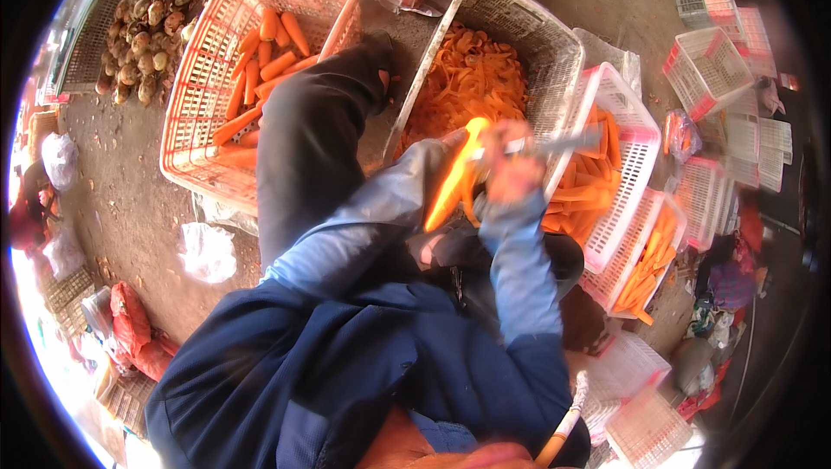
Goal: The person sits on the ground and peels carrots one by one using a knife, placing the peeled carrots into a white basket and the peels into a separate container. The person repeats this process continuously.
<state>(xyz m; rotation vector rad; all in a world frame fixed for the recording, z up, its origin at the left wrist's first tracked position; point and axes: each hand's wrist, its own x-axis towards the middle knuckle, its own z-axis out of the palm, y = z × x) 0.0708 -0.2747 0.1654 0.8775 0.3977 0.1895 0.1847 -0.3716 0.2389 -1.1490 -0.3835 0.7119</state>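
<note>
A bright orange carrot (454,177) slants over my lap, its upper end by my left hand (508,132), which appears closed around it. My right hand (516,180) grips a grey-handled tool (571,143), apparently a peeler, reaching across to the carrot. Both hands are blurred and overlap, so the fingers are not distinct. Beyond them, a dirty white plastic crate (552,34) holds a heap of carrot peelings (471,73). On the right, a white-and-pink crate (626,164) is filled with orange carrots (584,193), close to my right forearm.
Left of my leg, a pink crate (195,92) contains several carrots (279,66). Another crate with carrots (649,261) stands at right. Onions (152,14) are heaped at upper left. A white plastic bag (206,251) lies on the floor. Stacked crates (707,73) line the right side.
</note>
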